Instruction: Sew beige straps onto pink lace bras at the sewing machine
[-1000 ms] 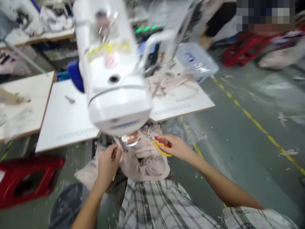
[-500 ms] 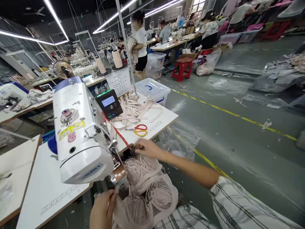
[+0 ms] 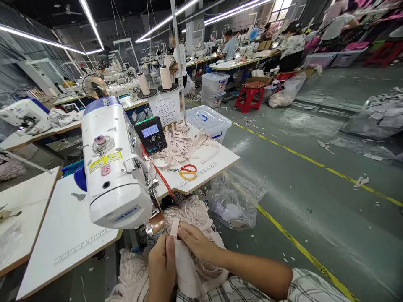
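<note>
My left hand (image 3: 162,262) is closed on the edge of a beige lace garment (image 3: 189,272), low in the head view. Close beside it on the right, my right hand (image 3: 197,241) pinches the same garment near a short pale strap. More beige lace (image 3: 197,212) lies in my lap and hangs below the table. A white sewing machine (image 3: 115,167) stands just beyond my hands to the left, with a copper-coloured attachment (image 3: 156,223) at its front. A red tape (image 3: 160,176) runs down from the machine to the table edge.
Red-and-yellow scissors (image 3: 188,172) and a heap of beige straps (image 3: 178,144) lie on the white table (image 3: 208,170). A control screen (image 3: 151,134) stands behind them. Plastic bag (image 3: 234,201) on the floor, lidded clear box (image 3: 208,119) behind the table, red stool (image 3: 250,97) further back. People work beyond.
My right hand has come down from the table edge to the garment beside my left hand. My left hand has moved right and up with the fabric. The view has shifted slightly.
</note>
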`<state>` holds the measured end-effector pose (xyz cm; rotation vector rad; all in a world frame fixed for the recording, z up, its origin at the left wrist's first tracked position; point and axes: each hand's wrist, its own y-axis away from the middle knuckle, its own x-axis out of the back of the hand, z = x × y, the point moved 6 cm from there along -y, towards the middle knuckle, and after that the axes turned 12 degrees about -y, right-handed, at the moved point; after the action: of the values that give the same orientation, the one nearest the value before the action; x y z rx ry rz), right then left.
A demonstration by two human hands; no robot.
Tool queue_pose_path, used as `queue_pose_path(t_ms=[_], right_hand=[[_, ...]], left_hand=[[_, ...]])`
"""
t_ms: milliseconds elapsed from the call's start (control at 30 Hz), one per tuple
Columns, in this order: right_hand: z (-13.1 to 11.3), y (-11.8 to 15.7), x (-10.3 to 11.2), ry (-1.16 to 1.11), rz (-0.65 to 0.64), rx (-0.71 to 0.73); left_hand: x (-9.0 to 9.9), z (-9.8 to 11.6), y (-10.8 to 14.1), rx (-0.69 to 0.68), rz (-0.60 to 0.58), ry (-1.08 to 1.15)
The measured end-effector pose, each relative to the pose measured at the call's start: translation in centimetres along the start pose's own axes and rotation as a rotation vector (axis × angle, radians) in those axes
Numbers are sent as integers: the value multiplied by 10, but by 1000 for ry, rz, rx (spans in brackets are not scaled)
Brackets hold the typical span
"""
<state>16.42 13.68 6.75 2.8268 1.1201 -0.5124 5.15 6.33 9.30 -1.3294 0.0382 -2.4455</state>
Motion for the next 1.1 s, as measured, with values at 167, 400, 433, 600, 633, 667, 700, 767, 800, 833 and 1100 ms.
queue_pose_path(t_ms=[167,400,433,600,633,667,700,767,800,833,1100], right_hand=[[-2,-16,-6,-238,26,-79],[-9,-32,-5,-126,-1,-112],[-11,-34,-5,-93,-11,-106],[-22,-39,-5,41,-18,-84],[-23,-40,-6,66,-22,-89],[-24,-40,-6,87,-25,-96],[-25,-41,-5,106,-25,-103],[-26,-41,-4,121,-17,-101],[-27,-42,-3,122,-9,-97],[-27,-42,-2,122,-3,-93],[-21,-48,11,169,25,-68]], left_hand=[[2,1,-1,161,19,175],[4,-7,-4,175,69,174],[5,-7,-5,169,85,160],[5,-10,-6,168,99,130],[4,-12,-6,173,94,131],[3,-14,-6,176,84,130],[3,-16,-7,177,72,126],[2,-18,-8,169,41,106],[2,-18,-8,166,28,91],[3,-19,-8,171,21,73],[9,-24,2,270,54,-88]])
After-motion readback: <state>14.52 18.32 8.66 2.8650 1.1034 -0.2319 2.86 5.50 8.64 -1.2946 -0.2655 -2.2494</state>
